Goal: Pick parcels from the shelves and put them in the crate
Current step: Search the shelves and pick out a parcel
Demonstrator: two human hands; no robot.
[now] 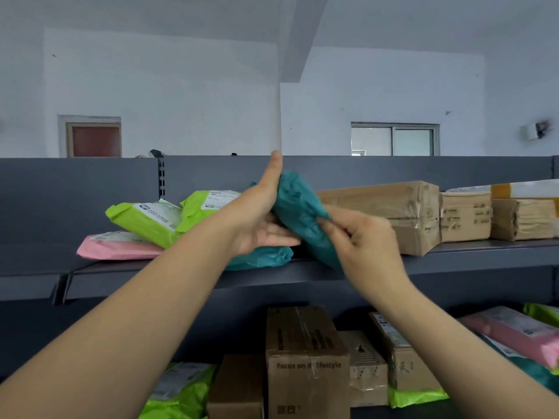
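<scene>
Pick underway: teal parcel [298, 207] tilted up on upper shelf [484, 252], left hand [257, 216] flat against it with straight fingers [278, 235], right hand [366, 237] pinching its lower edge; crate unseen, other parcels [145, 219] left to pick.

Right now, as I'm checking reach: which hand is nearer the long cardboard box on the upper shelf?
Right. The right hand pinches the teal parcel just in front of the long cardboard box; the left hand supports the parcel, farther to the box's left.
</scene>
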